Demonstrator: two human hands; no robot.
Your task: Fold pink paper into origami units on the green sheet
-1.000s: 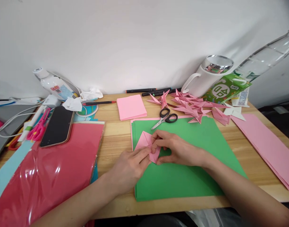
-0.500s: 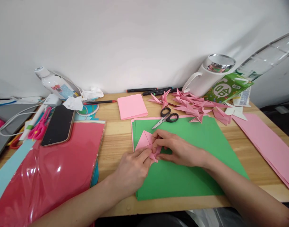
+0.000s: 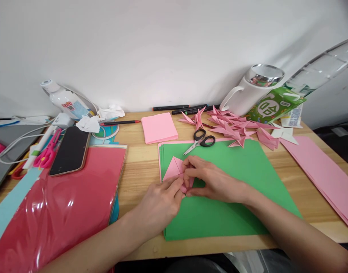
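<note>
A partly folded piece of pink paper (image 3: 174, 168) lies on the green paper sheets (image 3: 233, 212), its pointed end facing away from me. My left hand (image 3: 162, 199) presses its lower left part with bent fingers. From the right, my right hand (image 3: 210, 178) pinches the lower right edge between thumb and fingers. The fingertips of both hands almost meet and hide the lower folds. Just beyond them, small scissors (image 3: 201, 141) with black handles rest partly open on the green sheet's far edge.
Behind lie a stack of pink squares (image 3: 159, 128) and several folded pink paper pieces (image 3: 233, 127). A white mug (image 3: 252, 91) stands at the back right, near pink strips (image 3: 319, 174). On the left, a phone (image 3: 71, 149) rests on a red plastic-covered pack (image 3: 77, 204).
The fingertips have shifted slightly at the pink paper's lower edge, where the small point seen before is now folded or covered. Everything else stays in place.
</note>
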